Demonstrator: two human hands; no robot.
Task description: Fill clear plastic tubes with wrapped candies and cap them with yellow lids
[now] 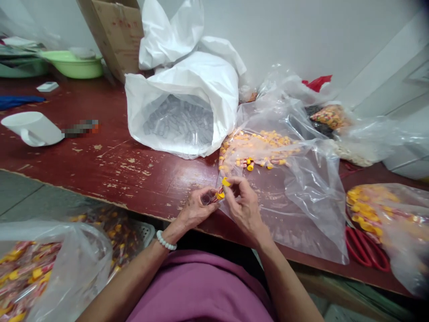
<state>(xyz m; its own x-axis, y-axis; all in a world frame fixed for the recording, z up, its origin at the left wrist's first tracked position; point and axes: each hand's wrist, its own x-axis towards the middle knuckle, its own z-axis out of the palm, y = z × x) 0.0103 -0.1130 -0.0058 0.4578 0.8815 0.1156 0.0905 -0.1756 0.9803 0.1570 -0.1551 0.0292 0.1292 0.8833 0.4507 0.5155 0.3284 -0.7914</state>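
Near the table's front edge, my left hand (197,209) pinches a small clear tube (208,197) with a red-patterned piece and a yellow ring-like part (220,195) at its end. Close beside it, my right hand (246,209) holds a small yellow cap (225,181) between thumb and fingers. Just beyond my hands, a clear plastic bag (308,179) lies spread flat, with several yellow-and-red pieces (268,138) in its far part. A white sack (134,112) stands open toward me, filled with small clear plastic pieces (179,118).
On the left are a white mug (31,127), a green basin (73,65) and a cardboard box (119,40). Red-handled scissors (367,250) lie at the right beside a filled bag (405,223). Below left, another bag (80,255) holds yellow-and-red pieces.
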